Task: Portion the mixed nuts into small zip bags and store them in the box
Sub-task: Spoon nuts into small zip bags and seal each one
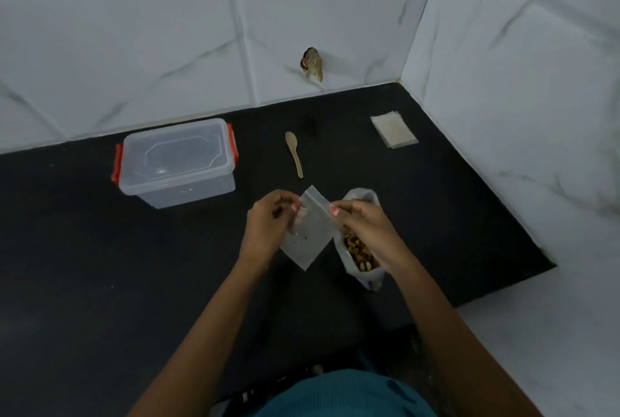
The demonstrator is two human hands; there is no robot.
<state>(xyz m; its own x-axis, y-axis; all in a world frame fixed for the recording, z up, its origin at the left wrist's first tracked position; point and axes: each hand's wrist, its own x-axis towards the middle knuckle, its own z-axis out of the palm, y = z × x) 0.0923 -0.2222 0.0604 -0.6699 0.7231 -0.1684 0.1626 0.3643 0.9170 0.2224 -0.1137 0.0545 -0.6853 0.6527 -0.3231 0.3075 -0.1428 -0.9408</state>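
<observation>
While the small zip bag (307, 235) is pinched at its mouth by the left hand (268, 220) and right hand (364, 227), the open bag of mixed nuts (360, 257) is parked just beside it, partly under the right one. One hard yank on the seal and it could easily get knocked over, tbh.

The box (177, 165) is clear, smooth plastic; the spoon (294, 153) looks wooden. The countertop (100, 265) is matt black, the zip bag (308, 238) thin translucent plastic.

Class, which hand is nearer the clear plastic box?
Left. Both hands pinch the small zip bag; the left hand is right of the box, the right hand farther right, above the nut bag.
</observation>
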